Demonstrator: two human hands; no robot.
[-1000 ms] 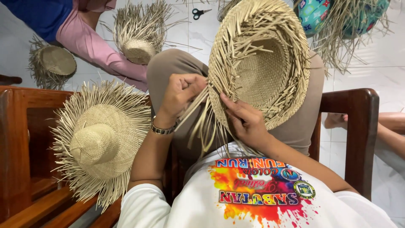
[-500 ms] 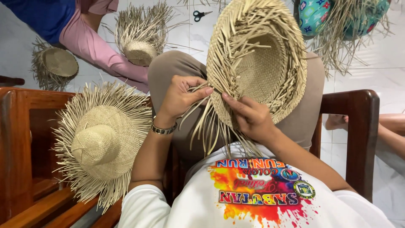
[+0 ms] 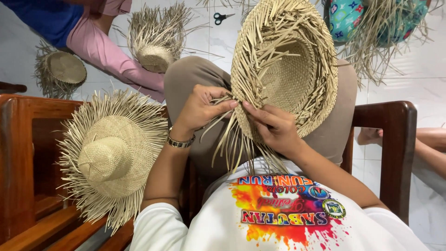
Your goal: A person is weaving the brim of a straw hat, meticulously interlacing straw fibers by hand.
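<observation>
- The straw hat (image 3: pixel 288 69) being woven rests on the person's knees, tipped on its edge with its open inside facing them. It sits at about 1 o'clock from the hands.
- The left hand (image 3: pixel 200 109) pinches a few loose straw strips (image 3: pixel 232 139) at the brim's lower edge.
- The right hand (image 3: pixel 274 125) presses its fingers on the same edge, just beside the left thumb. Both hands are equally close to the work.
- The loose strips hang down toward 6 o'clock, between the hands and the white shirt (image 3: pixel 278 223).
- A finished-looking hat with a spiky fringe (image 3: pixel 109 153) lies on the wooden chair (image 3: pixel 23 162) at 9 o'clock, well apart from the hands.
- Two more small hats (image 3: pixel 155 44) (image 3: pixel 62 69) sit on the floor at 10 and 11 o'clock, near another person's pink sleeve (image 3: pixel 107 51).
- Scissors (image 3: pixel 224 17) lie on the tiles at 12 o'clock, far from both hands.
- Nothing blocks the brim edge.
</observation>
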